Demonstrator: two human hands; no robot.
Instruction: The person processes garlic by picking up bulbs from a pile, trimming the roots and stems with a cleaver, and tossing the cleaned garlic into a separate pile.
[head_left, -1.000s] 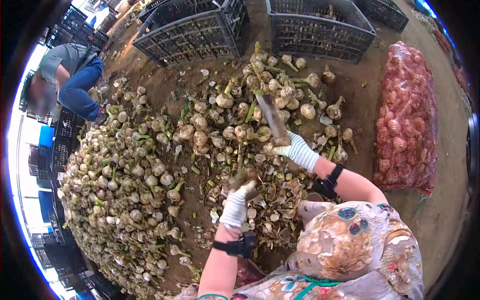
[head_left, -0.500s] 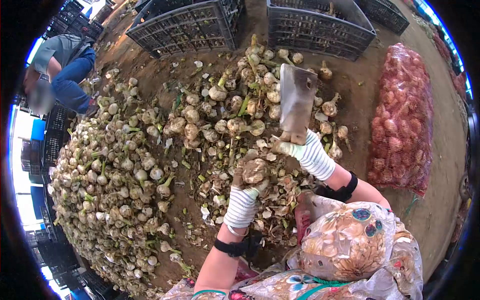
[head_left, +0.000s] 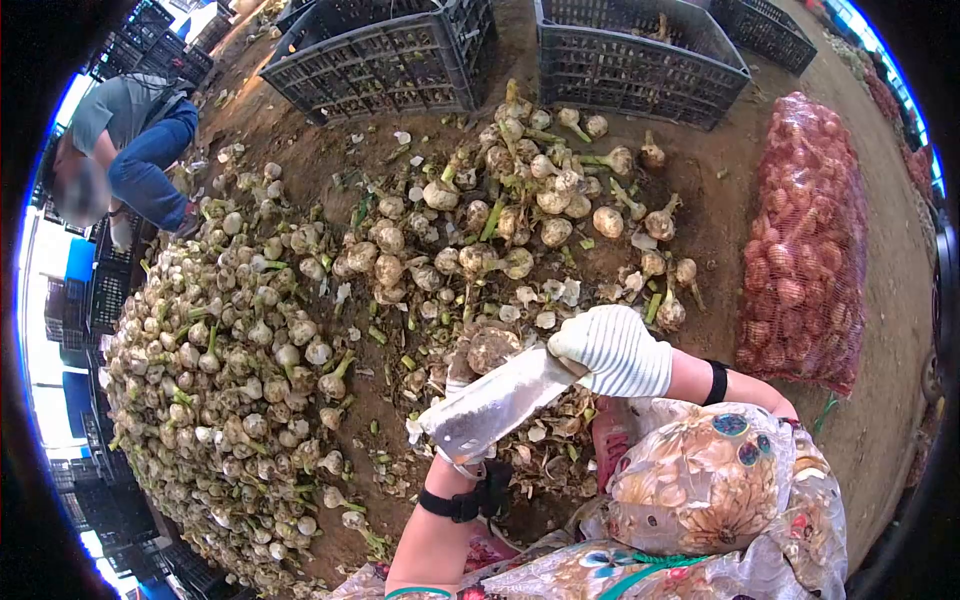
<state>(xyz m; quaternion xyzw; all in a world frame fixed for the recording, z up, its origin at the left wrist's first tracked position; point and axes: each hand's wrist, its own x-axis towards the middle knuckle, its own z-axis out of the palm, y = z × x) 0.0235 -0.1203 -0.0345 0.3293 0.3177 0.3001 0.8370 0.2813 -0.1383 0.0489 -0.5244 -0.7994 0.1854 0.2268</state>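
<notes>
1. The right hand [head_left: 612, 350], in a striped white glove, holds the cleaver [head_left: 500, 400]. Its fingers are closed around the handle end, and the broad blade slants down toward the left wrist.
2. The left hand [head_left: 458, 376] holds a large garlic bulb [head_left: 493, 350], which has soil on its skin. The blade covers a big part of this hand, so I cannot tell how every finger lies.
3. The garlic bulb is just beside the upper edge of the blade. Whether they are touching, I cannot tell.
4. Under the hands, peelings and cut stem pieces [head_left: 550, 440] are scattered on the dirt ground [head_left: 710, 180].
5. Beyond the hands lies a loose group of garlic bulbs with stems [head_left: 555, 200]. On the left side there is a much larger garlic heap [head_left: 220, 370].
6. On the right side lies a full red mesh sack [head_left: 803, 250], well apart from the hands.
7. At the far side stand two large black plastic crates [head_left: 640, 65], and a third crate [head_left: 765, 35] is behind them to the right.
8. At the upper left, another person [head_left: 150, 160] in blue trousers bends beside the large heap.
</notes>
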